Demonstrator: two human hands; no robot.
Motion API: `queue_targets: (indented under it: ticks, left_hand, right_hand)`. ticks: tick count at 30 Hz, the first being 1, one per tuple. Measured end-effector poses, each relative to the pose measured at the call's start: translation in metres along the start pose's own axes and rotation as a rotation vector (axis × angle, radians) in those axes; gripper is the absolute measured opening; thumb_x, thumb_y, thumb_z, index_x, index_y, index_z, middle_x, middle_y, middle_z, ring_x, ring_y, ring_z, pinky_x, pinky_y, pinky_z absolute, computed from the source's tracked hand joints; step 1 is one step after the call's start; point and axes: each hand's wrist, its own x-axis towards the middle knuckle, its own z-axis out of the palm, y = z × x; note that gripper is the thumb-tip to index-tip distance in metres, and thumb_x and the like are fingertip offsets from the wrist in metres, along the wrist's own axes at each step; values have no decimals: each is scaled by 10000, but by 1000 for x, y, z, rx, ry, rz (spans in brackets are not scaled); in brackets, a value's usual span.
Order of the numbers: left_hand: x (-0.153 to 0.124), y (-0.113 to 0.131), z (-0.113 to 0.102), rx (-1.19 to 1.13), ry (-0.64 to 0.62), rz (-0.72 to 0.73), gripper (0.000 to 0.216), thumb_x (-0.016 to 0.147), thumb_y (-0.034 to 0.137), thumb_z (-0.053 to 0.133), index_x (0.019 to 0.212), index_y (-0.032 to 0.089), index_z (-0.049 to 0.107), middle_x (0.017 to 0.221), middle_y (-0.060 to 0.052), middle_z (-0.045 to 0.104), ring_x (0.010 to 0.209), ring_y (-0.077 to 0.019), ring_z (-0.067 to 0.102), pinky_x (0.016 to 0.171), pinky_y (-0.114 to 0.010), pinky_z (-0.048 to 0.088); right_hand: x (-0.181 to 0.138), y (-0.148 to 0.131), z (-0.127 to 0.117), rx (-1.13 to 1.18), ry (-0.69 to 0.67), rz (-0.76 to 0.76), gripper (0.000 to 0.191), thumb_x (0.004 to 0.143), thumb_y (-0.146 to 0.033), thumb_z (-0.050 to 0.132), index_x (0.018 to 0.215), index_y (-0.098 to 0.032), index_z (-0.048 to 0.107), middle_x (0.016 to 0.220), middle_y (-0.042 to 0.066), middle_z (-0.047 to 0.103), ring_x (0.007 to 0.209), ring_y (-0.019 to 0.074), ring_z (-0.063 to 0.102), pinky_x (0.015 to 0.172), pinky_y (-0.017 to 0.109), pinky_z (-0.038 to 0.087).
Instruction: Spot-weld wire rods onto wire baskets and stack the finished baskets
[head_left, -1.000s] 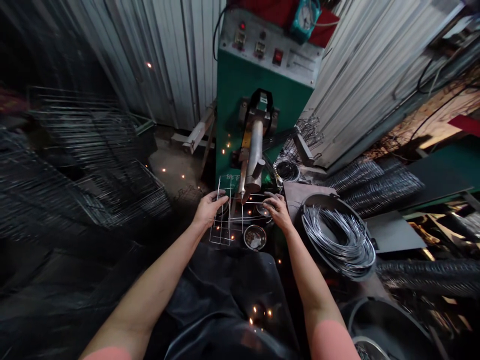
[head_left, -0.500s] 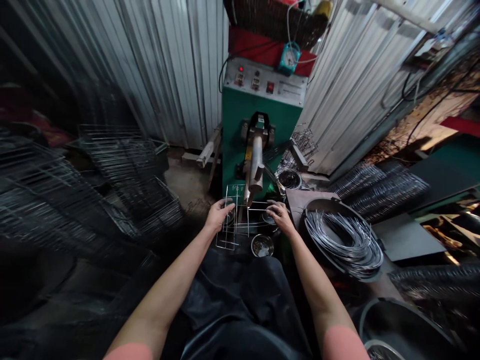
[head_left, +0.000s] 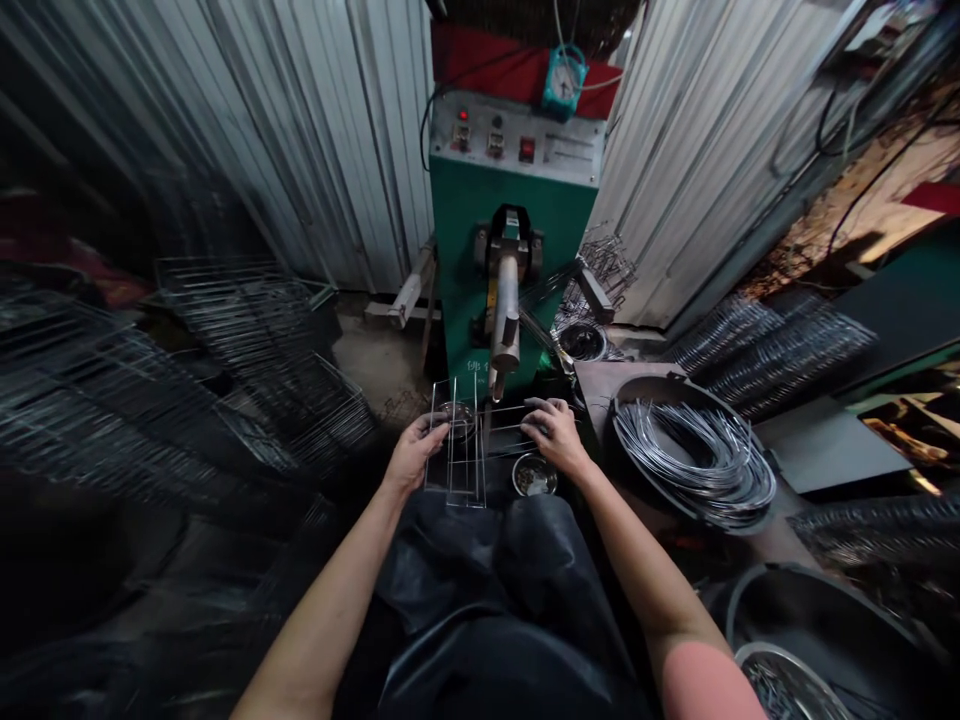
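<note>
My left hand (head_left: 415, 450) grips the left side of a thin wire frame (head_left: 461, 470), fingers curled round its wires. My right hand (head_left: 553, 432) rests closed on the frame's right side. The frame lies under the steel electrode arm (head_left: 505, 315) of a green spot welder (head_left: 510, 200) straight ahead. A small metal bowl (head_left: 534, 474) with small bits in it sits just below my right hand. A dark apron covers my lap.
Stacks of finished wire racks (head_left: 247, 340) fill the left. A coil of cut wire lies in a round tray (head_left: 694, 455) at the right, with wire mesh bundles (head_left: 780, 345) behind. A dark basin (head_left: 795, 620) stands at the lower right. Corrugated metal walls close the back.
Sparks seen a second ago are gone. The wire frame has shifted slightly toward me under the electrode, both hands still on it. The view has tilted.
</note>
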Motion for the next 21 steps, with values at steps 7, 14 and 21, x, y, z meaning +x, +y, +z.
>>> queue_targets:
  ticks: [7, 14, 21]
  left_hand:
    - [-50, 23, -62, -227, 9, 33, 327, 600, 322, 765, 883, 204, 651, 594, 43, 545, 605, -102, 536, 790, -381, 521]
    - [-75, -12, -68, -418, -178, -473, 236, 744, 365, 628, 867, 167, 668, 512, 41, 455, 528, -124, 502, 751, -529, 537]
    - [-86, -61, -57, -407, -123, -728, 279, 816, 363, 525, 978, 171, 645, 521, 22, 506, 477, -142, 525, 712, -482, 549]
  right_hand:
    - [-57, -19, -90, 249, 236, 42, 356, 853, -309, 537, 1209, -307, 538, 1272, 48, 529, 1196, 265, 425, 1014, 470, 331]
    - [-129, 13, -70, 391, -264, 146, 597, 769, -217, 591, 1343, -261, 430, 1357, 78, 452, 1268, 237, 397, 1074, 428, 300]
    - [-180, -14, -16, 422, -588, 55, 231, 844, -232, 584, 1061, -237, 663, 1163, 65, 630, 1260, 231, 411, 1086, 467, 204]
